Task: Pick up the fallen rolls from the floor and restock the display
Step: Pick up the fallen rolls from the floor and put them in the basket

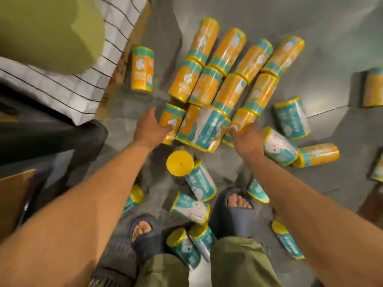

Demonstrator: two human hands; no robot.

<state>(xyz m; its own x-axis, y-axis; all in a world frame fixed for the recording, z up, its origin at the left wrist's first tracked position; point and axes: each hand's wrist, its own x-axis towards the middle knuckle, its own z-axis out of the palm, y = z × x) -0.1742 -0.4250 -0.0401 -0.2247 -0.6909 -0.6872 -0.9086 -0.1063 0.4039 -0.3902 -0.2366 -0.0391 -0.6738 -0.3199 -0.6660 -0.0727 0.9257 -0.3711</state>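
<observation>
I see cylindrical plastic-wrapped rolls (224,65), orange-yellow with teal bands and white figures, on the mottled grey concrete floor (310,21). One roll lying across them (204,129) shows teal, white and pale pink, edged yellow. An upright roll's round end (179,163) is plain yellow. The rubber slide sandals (234,216) are dark navy, the trousers (163,270) olive green; a white sheet (83,88) carries thin black lines.
</observation>
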